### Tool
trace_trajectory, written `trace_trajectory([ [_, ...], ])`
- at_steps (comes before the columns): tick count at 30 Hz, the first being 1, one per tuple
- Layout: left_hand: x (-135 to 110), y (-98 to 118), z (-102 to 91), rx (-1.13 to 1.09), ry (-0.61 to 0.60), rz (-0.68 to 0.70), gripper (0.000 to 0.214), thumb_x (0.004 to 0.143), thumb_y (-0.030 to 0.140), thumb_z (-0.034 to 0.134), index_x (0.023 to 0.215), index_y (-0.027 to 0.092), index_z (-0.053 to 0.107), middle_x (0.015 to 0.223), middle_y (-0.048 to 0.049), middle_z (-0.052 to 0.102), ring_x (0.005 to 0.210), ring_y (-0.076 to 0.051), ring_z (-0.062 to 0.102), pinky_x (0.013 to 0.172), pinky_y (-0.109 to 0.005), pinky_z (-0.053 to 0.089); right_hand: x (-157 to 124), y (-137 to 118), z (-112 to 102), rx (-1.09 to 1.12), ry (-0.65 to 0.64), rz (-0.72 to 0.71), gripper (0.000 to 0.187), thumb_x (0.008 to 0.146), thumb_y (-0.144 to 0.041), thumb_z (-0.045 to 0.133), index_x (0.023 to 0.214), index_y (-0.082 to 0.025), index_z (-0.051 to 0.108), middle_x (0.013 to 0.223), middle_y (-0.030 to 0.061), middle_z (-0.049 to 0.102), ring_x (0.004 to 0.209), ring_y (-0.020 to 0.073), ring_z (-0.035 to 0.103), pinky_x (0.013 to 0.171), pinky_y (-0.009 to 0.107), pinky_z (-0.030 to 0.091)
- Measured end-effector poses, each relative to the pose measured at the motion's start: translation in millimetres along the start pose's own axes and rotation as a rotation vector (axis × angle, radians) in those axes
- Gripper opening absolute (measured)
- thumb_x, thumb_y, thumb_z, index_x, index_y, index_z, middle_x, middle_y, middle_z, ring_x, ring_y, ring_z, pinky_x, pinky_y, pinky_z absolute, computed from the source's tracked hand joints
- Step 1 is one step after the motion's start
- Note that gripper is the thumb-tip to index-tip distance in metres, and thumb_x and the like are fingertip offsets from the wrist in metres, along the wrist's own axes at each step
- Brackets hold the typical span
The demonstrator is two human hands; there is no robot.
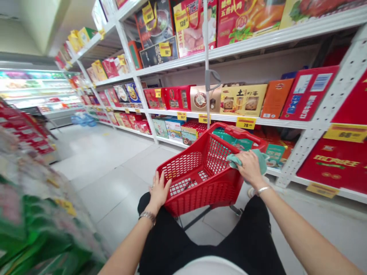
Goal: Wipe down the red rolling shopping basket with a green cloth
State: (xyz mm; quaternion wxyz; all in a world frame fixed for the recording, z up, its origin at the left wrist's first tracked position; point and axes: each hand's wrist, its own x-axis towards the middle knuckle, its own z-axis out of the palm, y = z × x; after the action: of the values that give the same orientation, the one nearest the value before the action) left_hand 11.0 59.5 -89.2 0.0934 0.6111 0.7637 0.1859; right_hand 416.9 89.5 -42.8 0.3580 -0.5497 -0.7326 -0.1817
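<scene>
Gripping a teal cloth [233,161] against the right rim of a red plastic shopping basket [200,179], the right hand [248,168] curls its fingers down over the soft fabric. The left hand [159,190] lies spread on the near left rim, not closed around it. The latticed, square-edged basket sits on a thin metal wheeled frame [235,209]. To the right, white perforated metal shelves [286,38] hold glossy cardboard gift boxes [243,100]. The green packaging [34,229] at left might be stacked bags, though it is too blurred to tell.
</scene>
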Motion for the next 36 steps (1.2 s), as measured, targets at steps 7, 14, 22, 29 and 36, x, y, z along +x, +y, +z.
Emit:
trace_trajectory([
  [7, -9.1, 5.0, 9.9, -0.098, 0.002, -0.019, 0.059, 0.1, 0.042, 0.03, 0.156, 0.022, 0.031, 0.168, -0.0107, 0.01, 0.154, -0.029, 0.011, 0.119, -0.065, 0.016, -48.7, -142.0, 43.2, 0.353, -0.198, -0.105, 0.033, 0.082, -0.005, 0.05, 0.102, -0.021, 0.07, 0.105, 0.006, 0.072, 0.104, 0.0233, 0.056, 0.106, 0.041, 0.029],
  [14, -12.3, 4.7, 19.1, -0.123, -0.03, 0.055, 0.056, 0.102, 0.033, 0.025, 0.157, 0.021, 0.027, 0.168, -0.0128, 0.012, 0.155, -0.027, 0.007, 0.118, -0.063, 0.019, -69.1, -233.8, 56.3, 0.515, -0.298, -0.388, 0.041, 0.088, -0.014, 0.055, 0.128, -0.017, 0.058, 0.128, 0.0117, 0.064, 0.119, 0.0254, 0.05, 0.111, 0.045, 0.03],
  [22, -0.9, 10.4, 16.9, -0.033, 0.0, 0.022, 0.061, 0.1, 0.043, 0.032, 0.155, 0.019, 0.032, 0.167, -0.0146, 0.014, 0.154, -0.033, 0.011, 0.116, -0.069, 0.02, -38.7, -120.6, 41.7, 0.215, -0.333, -0.295, 0.032, 0.087, -0.013, 0.057, 0.117, -0.02, 0.064, 0.115, 0.0085, 0.07, 0.112, 0.0234, 0.057, 0.112, 0.042, 0.028],
  [29, 17.0, 13.7, 19.6, -0.028, -0.014, 0.033, 0.064, 0.099, 0.045, 0.029, 0.155, 0.016, 0.031, 0.167, -0.0131, 0.015, 0.154, -0.031, 0.01, 0.116, -0.066, 0.025, 11.2, 19.1, -16.9, -0.048, -0.306, -0.166, 0.023, 0.094, -0.021, 0.053, 0.112, -0.02, 0.066, 0.119, 0.009, 0.07, 0.122, 0.0246, 0.053, 0.116, 0.043, 0.019],
  [36, 40.3, 18.4, 13.4, 0.006, 0.051, 0.079, 0.063, 0.098, 0.046, 0.032, 0.155, 0.019, 0.032, 0.165, -0.0152, 0.022, 0.153, -0.033, 0.019, 0.115, -0.07, 0.019, 16.7, 24.9, -22.5, -0.128, -0.202, -0.008, 0.018, 0.092, -0.02, 0.051, 0.1, -0.021, 0.067, 0.105, 0.0087, 0.07, 0.112, 0.026, 0.055, 0.114, 0.045, 0.021],
])
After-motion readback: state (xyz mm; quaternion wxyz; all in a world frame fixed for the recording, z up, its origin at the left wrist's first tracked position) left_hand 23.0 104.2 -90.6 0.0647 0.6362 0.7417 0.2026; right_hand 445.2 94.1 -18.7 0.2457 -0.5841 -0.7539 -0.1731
